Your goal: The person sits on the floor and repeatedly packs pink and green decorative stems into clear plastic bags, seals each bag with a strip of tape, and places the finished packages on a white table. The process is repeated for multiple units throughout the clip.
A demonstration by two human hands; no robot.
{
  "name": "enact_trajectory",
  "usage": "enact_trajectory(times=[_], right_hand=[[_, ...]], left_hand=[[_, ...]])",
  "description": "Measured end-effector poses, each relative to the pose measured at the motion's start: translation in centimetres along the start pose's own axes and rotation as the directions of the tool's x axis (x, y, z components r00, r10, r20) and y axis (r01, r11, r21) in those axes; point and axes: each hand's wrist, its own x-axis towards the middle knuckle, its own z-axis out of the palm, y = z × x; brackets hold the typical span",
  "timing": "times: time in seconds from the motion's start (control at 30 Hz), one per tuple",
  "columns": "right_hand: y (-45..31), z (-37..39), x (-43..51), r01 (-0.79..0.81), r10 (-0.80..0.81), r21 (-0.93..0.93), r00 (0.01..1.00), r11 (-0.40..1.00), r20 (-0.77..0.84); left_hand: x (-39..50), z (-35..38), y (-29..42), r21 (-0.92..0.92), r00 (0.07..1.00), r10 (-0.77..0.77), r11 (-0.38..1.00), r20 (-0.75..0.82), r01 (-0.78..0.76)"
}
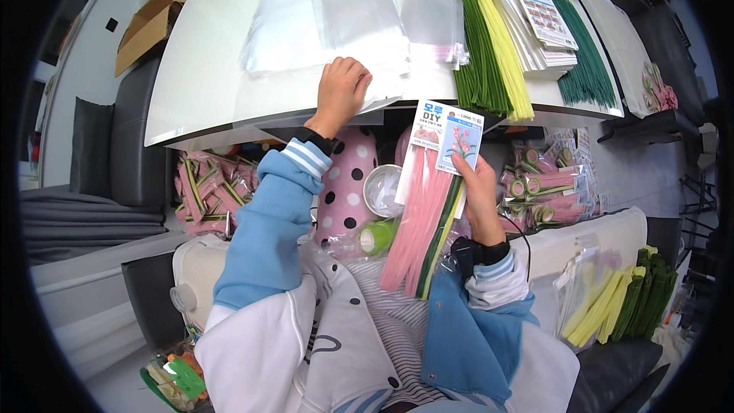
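Note:
My right hand (480,192) holds a packet of pink, green and yellow chenille stems (421,212) by its printed card header (447,132), thumb on the card's front. The packet hangs tilted over my lap, beyond the table's front edge. Near that edge, my left hand (343,89) has its fingers curled at the near end of a stack of clear plastic bags (327,17); whether it pinches one is hidden. A white sheet or flap shows just beside its wrist. Below the table, a green tape roll (375,238) and a white round container (383,190) lie by pink polka-dot fabric (347,195).
On the white table (200,46) lie green stems (481,51), yellow stems (504,57), printed cards (542,11) and dark green stems (585,63). Finished-looking packets fill spaces at left (215,189) and right (550,183). A cardboard box (155,17) stands far left.

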Motion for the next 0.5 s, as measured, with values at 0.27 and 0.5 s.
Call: enact_trajectory(times=[0.27, 0.5], right_hand=[[-2.4, 2.9, 3.2, 0.206, -0.178, -0.266, 0.976, 0.942, 0.125], [-0.1, 3.2, 3.3, 0.243, -0.226, -0.384, 0.970, 0.891, 0.088]], left_hand=[[0.5, -0.1, 0.0, 0.008, 0.999, -0.014, 1.000, 0.053, 0.013], [0.4, -1.0, 0.3, -0.048, 0.991, 0.063, 0.997, 0.118, -0.057]])
